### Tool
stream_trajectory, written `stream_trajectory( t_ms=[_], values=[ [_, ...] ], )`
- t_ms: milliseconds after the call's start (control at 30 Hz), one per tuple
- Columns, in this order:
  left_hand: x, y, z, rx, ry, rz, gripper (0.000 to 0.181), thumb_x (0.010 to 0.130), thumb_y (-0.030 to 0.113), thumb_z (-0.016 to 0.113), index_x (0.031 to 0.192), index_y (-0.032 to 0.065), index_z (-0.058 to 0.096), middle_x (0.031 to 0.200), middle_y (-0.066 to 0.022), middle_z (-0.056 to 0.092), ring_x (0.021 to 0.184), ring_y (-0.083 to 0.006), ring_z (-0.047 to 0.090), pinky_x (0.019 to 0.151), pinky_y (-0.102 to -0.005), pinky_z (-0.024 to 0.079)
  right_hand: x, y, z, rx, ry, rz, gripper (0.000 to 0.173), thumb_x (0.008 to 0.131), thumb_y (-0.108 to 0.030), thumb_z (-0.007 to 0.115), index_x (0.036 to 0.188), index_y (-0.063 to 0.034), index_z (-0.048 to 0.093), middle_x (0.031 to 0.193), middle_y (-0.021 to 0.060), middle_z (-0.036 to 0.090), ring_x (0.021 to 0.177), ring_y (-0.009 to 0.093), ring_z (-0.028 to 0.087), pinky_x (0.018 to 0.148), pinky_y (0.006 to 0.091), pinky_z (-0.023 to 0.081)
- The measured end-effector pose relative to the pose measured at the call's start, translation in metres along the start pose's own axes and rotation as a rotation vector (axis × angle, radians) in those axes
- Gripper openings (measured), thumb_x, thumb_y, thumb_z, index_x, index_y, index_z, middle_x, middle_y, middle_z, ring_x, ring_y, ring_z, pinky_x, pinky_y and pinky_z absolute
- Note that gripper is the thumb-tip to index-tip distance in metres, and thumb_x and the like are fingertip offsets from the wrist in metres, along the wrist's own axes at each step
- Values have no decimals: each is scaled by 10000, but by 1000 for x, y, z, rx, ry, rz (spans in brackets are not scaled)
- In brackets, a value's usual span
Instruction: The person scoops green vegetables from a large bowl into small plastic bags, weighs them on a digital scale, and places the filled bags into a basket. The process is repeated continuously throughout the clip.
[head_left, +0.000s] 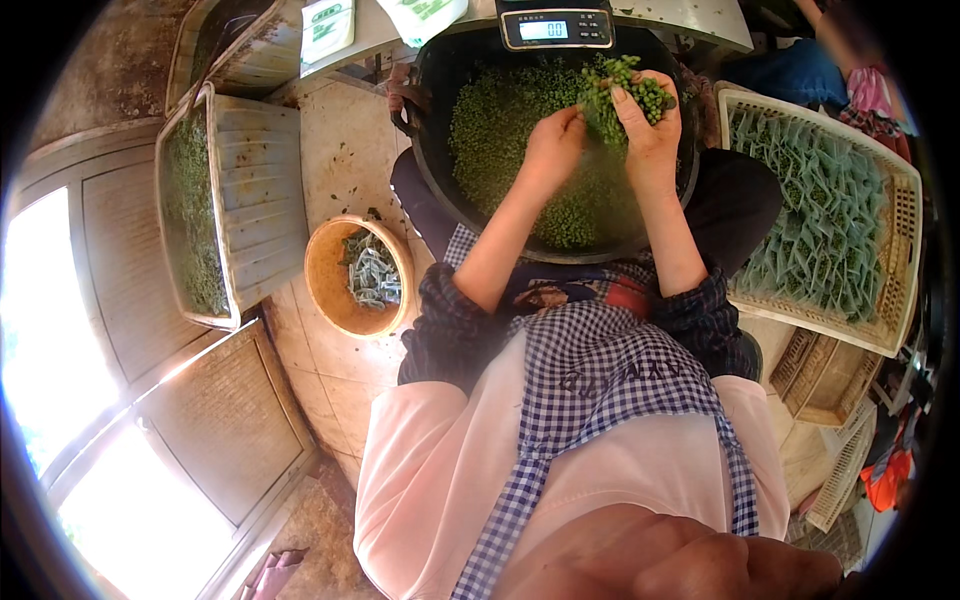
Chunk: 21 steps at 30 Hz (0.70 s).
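Observation:
My right hand (651, 135) holds a bunch of small green berries on stems, which look like green peppercorns (609, 90), with the thumb pressed over it. At the bunch's left edge my left hand (553, 150) has its fingers pinched together on it; the fingertips are partly hidden. Both hands are above a large black tub (427, 161) resting at my lap. Loose green berry clusters (510, 127) cover much of the tub's inside. Just beyond its far rim is a digital scale (556, 28) with a lit display.
Filled mesh-like packets (814, 210) crowd a cream plastic crate (904, 247) on the right. Left stand a tan bucket (319, 281) holding crumpled packets and a tilted bin (259, 187) of greenery. White printed bags (328, 30) lie on the table (682, 26). Another person's arm (832, 37) shows upper right.

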<state>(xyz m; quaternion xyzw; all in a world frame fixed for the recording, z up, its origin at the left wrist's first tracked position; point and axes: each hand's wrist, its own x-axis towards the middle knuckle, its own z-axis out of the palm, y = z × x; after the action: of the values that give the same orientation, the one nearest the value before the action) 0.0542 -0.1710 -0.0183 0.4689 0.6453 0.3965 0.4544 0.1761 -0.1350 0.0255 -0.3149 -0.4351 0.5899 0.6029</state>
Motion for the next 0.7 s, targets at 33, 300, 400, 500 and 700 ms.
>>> stream_trajectory(
  t_ms=[33, 300, 400, 500, 700],
  values=[
    [0, 0, -1, -13, -1, -23, 330, 913, 132, 440, 1151, -60, 564, 750, -94, 595, 668, -165, 541, 634, -297, 440, -1, -3, 3, -48, -6, -6, 279, 863, -52, 635, 1099, -53, 485, 982, 24, 562, 917, 95, 551, 807, 246, 453],
    [-3, 9, -4, -85, -10, -136, 238, 875, 106, 441, 969, -49, 595, 739, -133, 606, 669, -232, 587, 632, -370, 451, -7, 7, -28, -786, -344, -75, 233, 843, -146, 662, 1066, -115, 602, 1185, 82, 489, 1104, 232, 496, 934, 362, 405],
    [-6, 9, 1, -139, -54, -127, 226, 919, 118, 430, 949, -63, 562, 685, -41, 519, 605, -113, 465, 561, -295, 386, -10, 13, -39, -813, -326, 31, 231, 829, -136, 656, 1053, -110, 601, 1230, 63, 476, 1172, 233, 453, 990, 368, 353],
    [-1, -11, 15, -19, -33, -2, 220, 922, 119, 425, 942, -56, 556, 688, -38, 517, 600, -114, 463, 563, -298, 385, -13, 16, -41, -893, -323, 87, 246, 850, -196, 635, 1074, -101, 601, 1260, 89, 445, 1198, 271, 429, 1002, 398, 349],
    [-7, 7, 4, -317, -74, -220, 219, 922, 111, 423, 968, -58, 555, 720, -32, 516, 645, -115, 466, 578, -284, 389, -22, 24, -49, -666, -383, 74, 357, 907, -353, 569, 1162, -103, 576, 1344, 118, 372, 1246, 302, 376, 1019, 454, 325]
  ],
)
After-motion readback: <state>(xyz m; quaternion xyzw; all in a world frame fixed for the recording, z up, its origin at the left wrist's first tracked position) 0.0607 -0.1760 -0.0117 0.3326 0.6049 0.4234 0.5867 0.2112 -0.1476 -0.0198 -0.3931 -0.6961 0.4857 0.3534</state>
